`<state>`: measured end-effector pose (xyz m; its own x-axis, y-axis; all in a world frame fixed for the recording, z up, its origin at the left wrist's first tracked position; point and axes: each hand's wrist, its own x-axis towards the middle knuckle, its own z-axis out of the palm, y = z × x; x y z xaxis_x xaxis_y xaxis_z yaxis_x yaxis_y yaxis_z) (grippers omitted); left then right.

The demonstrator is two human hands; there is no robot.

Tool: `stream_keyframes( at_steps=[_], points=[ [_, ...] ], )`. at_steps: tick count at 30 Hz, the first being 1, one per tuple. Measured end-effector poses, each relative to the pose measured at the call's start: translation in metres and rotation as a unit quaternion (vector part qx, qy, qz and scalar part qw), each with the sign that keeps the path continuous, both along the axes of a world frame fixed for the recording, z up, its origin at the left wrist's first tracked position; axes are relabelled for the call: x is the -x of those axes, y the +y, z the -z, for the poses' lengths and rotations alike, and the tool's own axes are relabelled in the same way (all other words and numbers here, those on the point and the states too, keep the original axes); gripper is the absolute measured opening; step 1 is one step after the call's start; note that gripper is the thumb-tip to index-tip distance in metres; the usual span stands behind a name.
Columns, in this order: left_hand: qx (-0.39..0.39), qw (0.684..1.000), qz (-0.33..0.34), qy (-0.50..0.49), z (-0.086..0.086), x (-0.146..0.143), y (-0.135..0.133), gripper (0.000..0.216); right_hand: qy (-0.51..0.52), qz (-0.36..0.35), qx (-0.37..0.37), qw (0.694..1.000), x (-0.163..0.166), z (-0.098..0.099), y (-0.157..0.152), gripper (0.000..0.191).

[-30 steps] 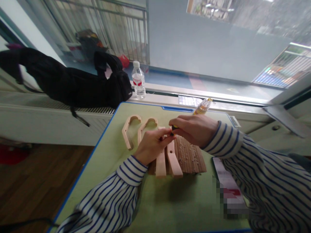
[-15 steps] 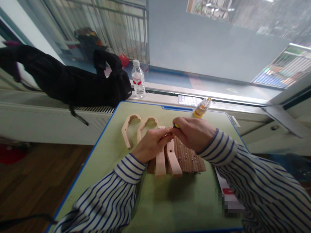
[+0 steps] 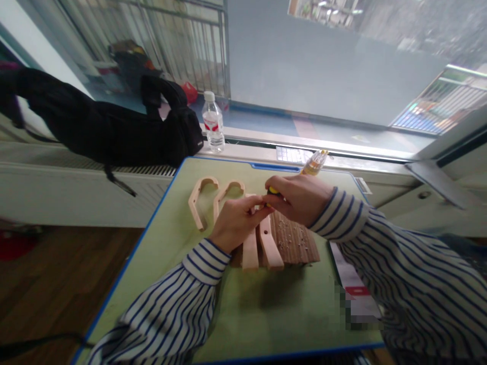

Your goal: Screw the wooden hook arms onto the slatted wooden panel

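Observation:
My right hand (image 3: 300,197) is closed around the yellow-and-black handle of what looks like a screwdriver (image 3: 273,191), most of it hidden in the fist. Pinched together, the thumb and fingers of my left hand (image 3: 238,220) meet the right fingertips just below the handle; what they hold is hidden. Beneath both hands, two pale wooden pieces lie side by side, a left one (image 3: 250,251) and a bent right one (image 3: 269,246) with a dark hole. They rest on a brown ridged board (image 3: 294,241) scattered with small light bits. Their far ends are covered by my hands.
Two hook-shaped wooden pieces, one outer (image 3: 195,203) and one inner (image 3: 217,200), lie left on the green blue-edged table (image 3: 160,284). A bottle with yellowish contents (image 3: 315,163) stands behind my right hand. On the sill are a water bottle (image 3: 213,124) and a black bag (image 3: 125,132).
My right hand has turned slightly at the handle, and more of the yellow shows. My left hand keeps its pinch. The whole view has shifted a little; the wooden pieces stay in place.

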<state>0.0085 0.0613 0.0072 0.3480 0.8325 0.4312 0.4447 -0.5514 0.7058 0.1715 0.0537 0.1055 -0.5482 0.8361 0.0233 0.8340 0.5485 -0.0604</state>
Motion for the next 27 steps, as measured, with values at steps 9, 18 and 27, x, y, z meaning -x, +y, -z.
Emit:
stream_keyframes(
  at_steps=[9,18,27],
  points=[
    [-0.021,1.000,0.010,-0.014,0.000,0.000,0.000,0.021,-0.048,-0.096,0.038,0.993,-0.004,-0.018,0.006,0.034],
    [-0.010,1.000,0.027,-0.003,0.001,0.000,0.001,0.027,-0.036,-0.085,0.018,0.996,-0.006,-0.011,0.003,0.031],
    [0.024,0.997,0.066,-0.006,-0.001,0.002,0.001,0.025,-0.013,-0.068,0.005,0.998,-0.007,-0.005,0.002,0.035]
  ],
)
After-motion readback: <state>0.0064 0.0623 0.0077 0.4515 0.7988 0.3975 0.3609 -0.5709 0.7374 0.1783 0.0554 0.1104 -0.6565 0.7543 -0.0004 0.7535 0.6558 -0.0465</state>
